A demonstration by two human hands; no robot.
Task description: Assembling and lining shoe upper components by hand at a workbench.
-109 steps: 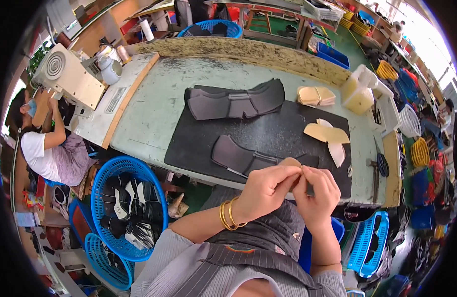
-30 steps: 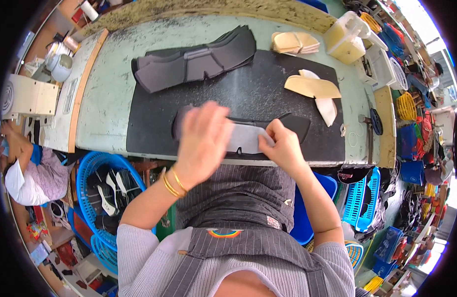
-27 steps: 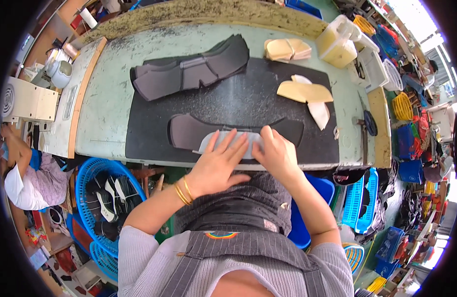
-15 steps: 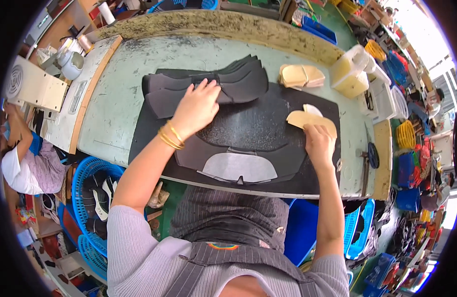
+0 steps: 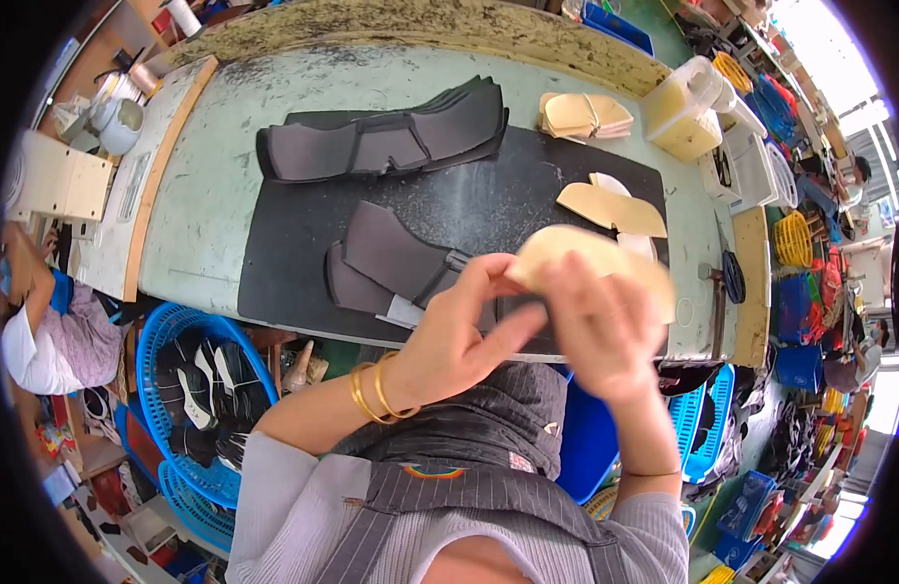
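A curved beige pad (image 5: 556,248) is raised above the near right part of the black mat. My right hand (image 5: 607,331), smeared by motion, is closed on it. At the pad's left end, the fingers of my left hand (image 5: 459,336) meet its edge, thumb spread away; some fingertips are hidden. Beneath my hands lie dark grey shaped foam panels (image 5: 391,243), partly covered, with a bit of pale grey patch (image 5: 403,311) showing. More beige pads (image 5: 613,209) and white pieces rest on the mat to the right.
A stack of dark panels (image 5: 381,146) lies at the mat's far left. Behind the black mat (image 5: 469,204) are bundled beige pads (image 5: 586,115) and a yellowish plastic container (image 5: 693,107). Blue baskets (image 5: 147,389) flank the table below. Another person's arm (image 5: 26,282) shows at far left.
My left hand has left the panel stack and come to the right hand. A dark panel now lies over the near one. The right hand has lifted a beige pad toward me.
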